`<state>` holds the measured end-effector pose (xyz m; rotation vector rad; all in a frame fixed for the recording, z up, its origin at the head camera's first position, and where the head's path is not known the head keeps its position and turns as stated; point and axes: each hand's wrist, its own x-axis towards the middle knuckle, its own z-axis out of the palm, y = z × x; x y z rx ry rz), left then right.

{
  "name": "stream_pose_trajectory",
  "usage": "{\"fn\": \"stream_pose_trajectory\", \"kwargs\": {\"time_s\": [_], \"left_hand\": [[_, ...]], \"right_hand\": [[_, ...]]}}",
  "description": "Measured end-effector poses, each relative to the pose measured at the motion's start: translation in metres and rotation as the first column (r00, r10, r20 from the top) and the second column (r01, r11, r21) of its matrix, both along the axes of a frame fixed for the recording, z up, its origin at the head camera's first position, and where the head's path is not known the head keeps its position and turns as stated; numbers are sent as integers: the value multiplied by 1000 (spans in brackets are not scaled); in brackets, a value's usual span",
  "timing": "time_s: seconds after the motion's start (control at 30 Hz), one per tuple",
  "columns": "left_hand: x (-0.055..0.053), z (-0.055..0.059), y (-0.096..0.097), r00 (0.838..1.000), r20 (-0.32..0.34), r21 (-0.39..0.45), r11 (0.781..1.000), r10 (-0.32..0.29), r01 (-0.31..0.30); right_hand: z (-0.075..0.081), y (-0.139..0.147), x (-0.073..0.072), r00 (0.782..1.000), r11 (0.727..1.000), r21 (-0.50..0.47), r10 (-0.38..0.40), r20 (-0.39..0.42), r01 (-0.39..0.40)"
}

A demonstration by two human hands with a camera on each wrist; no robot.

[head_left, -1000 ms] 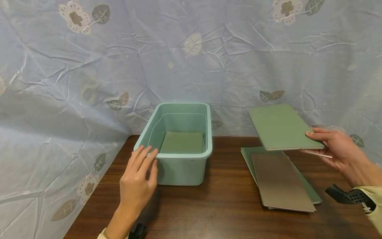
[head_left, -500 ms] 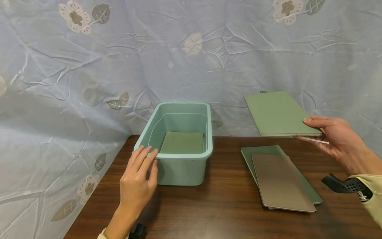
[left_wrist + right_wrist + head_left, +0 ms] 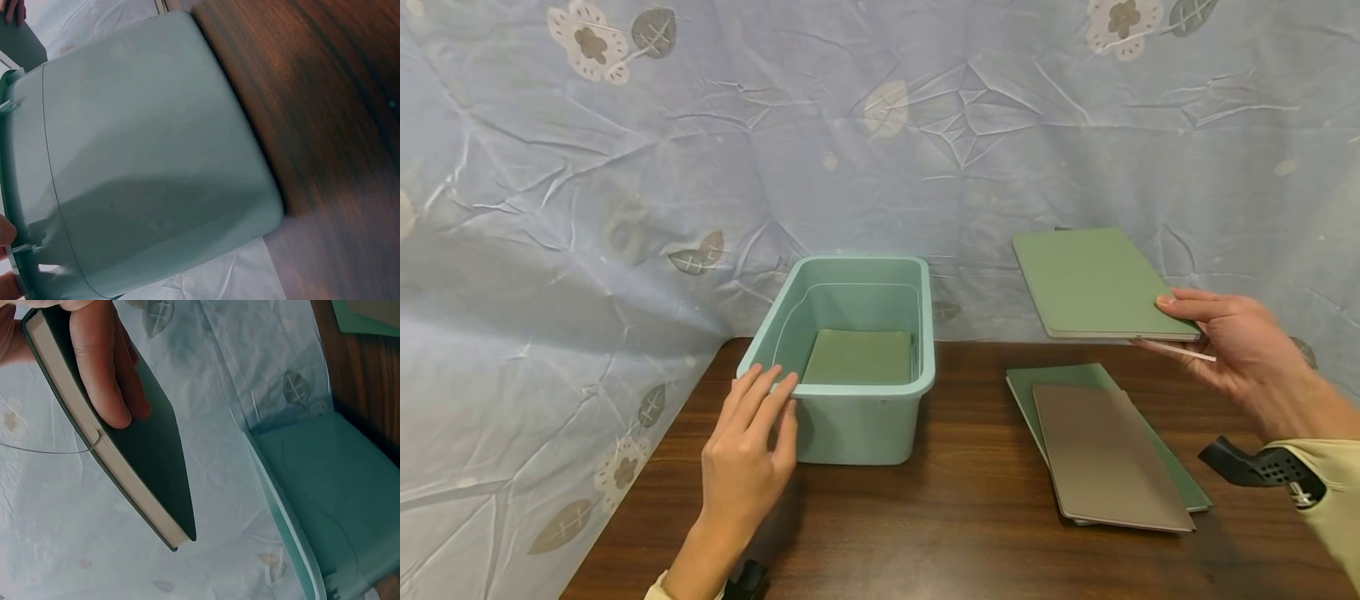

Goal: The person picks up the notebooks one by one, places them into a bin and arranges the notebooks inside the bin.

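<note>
A green notebook [image 3: 1105,283] with pale page edges and a ribbon bookmark [image 3: 50,451] hangs in the air at the right. My right hand [image 3: 1240,350] grips its near right corner, thumb on top and fingers beneath. On the table below lie a brown notebook [image 3: 1108,458] and, partly under it, a darker green notebook [image 3: 1176,475]. A light teal plastic bin [image 3: 853,429] stands left of them, with a green notebook [image 3: 859,358] flat inside. My left hand [image 3: 745,450] rests its extended fingers on the bin's near left rim.
The dark wooden table [image 3: 970,517] carries the bin and the notebooks. Behind and to the left, a wrinkled grey-blue sheet [image 3: 820,167] with flowers and leaves hangs down to the table's edges.
My right hand has raised the green notebook, then shifted it slightly left, away from the notebooks on the table. My left hand and the bin have stayed in place.
</note>
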<state>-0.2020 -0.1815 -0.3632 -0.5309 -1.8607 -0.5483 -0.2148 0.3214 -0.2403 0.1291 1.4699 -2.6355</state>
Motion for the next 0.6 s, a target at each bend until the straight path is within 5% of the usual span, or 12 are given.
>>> {"fn": "stream_pose_trajectory", "kwargs": {"time_s": [0.3,0.6], "left_hand": [[1,0,0,1000,5,-3,1000,1,-1],[-1,0,1,1000,-8,-6,1000,-4,4]], "right_hand": [[7,-25,3,998,996,81,-37,46,33],[8,-57,-1,999,988,154,16,40,-22]]}}
